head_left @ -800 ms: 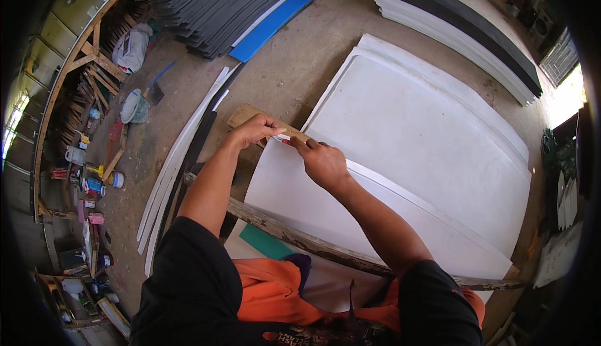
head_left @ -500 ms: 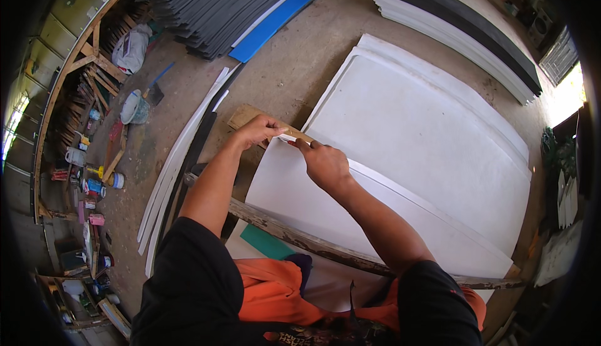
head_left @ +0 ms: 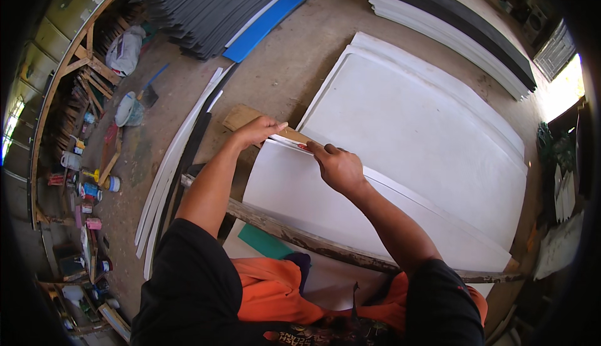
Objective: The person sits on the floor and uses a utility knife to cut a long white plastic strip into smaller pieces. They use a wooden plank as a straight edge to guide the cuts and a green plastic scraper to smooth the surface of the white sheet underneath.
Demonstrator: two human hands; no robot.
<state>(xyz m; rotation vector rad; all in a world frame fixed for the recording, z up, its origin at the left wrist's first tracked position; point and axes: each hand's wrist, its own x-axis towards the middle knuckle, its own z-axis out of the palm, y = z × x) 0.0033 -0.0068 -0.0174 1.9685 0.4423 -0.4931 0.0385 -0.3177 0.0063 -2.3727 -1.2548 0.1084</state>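
My left hand (head_left: 256, 132) is closed at the left end of a narrow white strip (head_left: 286, 140), its thumb stretched along the top. This strip runs along the far edge of a smooth white sheet (head_left: 300, 177). My right hand (head_left: 341, 167) is closed around a small tool (head_left: 303, 146) with a red part, pressed to the strip's edge. Most of the tool is hidden by the fingers, so its kind is unclear. Under the strip's left end lies a wooden board (head_left: 241, 118).
A large white panel (head_left: 413, 108) lies beyond the sheet. A worn wooden beam (head_left: 313, 239) crosses before me. Long strips (head_left: 178, 171) lie at left. Stacks of dark strips (head_left: 213, 8) and black and white strips (head_left: 451, 20) stand behind. Paint cans (head_left: 113, 183) clutter the far left.
My right hand has slid a little to the right along the strip with the tool, away from my left hand. The left hand stays at the strip's end, its thumb now more outstretched.
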